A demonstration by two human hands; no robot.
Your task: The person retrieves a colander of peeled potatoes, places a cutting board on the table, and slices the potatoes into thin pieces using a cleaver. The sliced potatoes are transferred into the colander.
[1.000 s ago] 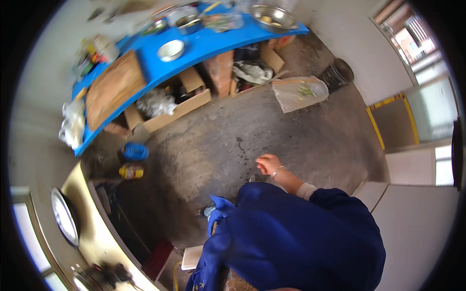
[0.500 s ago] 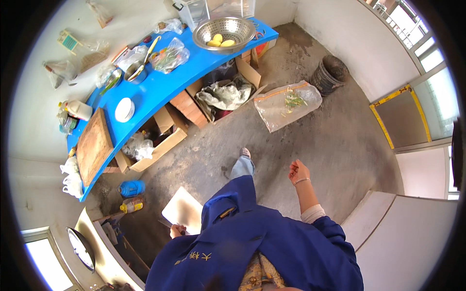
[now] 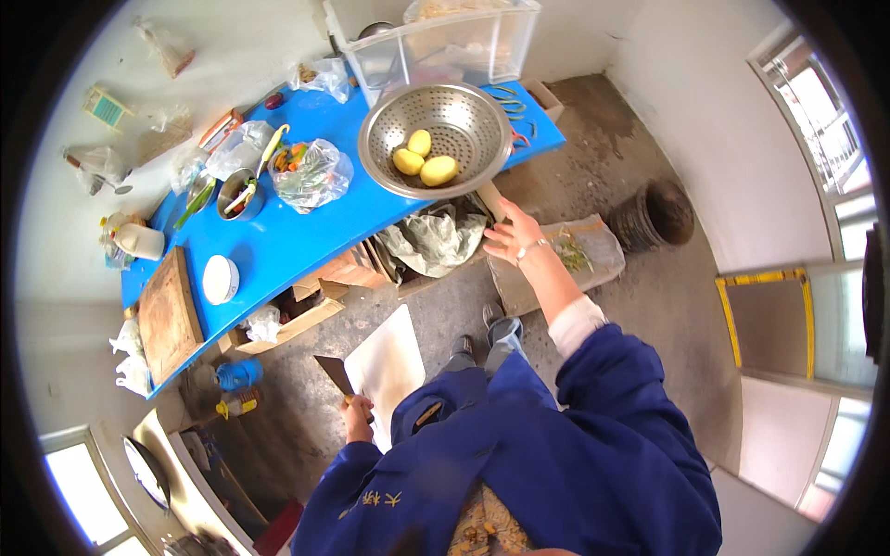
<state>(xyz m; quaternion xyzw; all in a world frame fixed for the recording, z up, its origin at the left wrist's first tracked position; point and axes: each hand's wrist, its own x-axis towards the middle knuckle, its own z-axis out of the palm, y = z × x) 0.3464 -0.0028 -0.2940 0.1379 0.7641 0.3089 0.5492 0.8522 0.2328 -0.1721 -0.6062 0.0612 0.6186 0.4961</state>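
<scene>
My left hand (image 3: 357,417) is closed round the handle of a kitchen knife (image 3: 334,372), its broad dark blade pointing up and left. A white flat board (image 3: 385,357) lies right beside that hand; I cannot tell whether the fingers grip it as well. My right hand (image 3: 515,235) reaches forward with its fingers apart and nothing in them. It is just short of a steel colander (image 3: 464,130) on the blue table (image 3: 315,236). Three peeled yellow potatoes (image 3: 439,170) sit in the colander.
Clear plastic bins (image 3: 445,46) stand behind the colander. The table also bears a bag of vegetables (image 3: 315,176), a metal pot (image 3: 239,199), a white bowl (image 3: 221,279) and a wooden chopping board (image 3: 171,313). A plastic sheet (image 3: 593,246) and a dark bucket (image 3: 654,218) are on the floor.
I have come closer to the table and colander. My right hand has opened and moved forward toward the colander. The knife and white board have moved forward with my left hand.
</scene>
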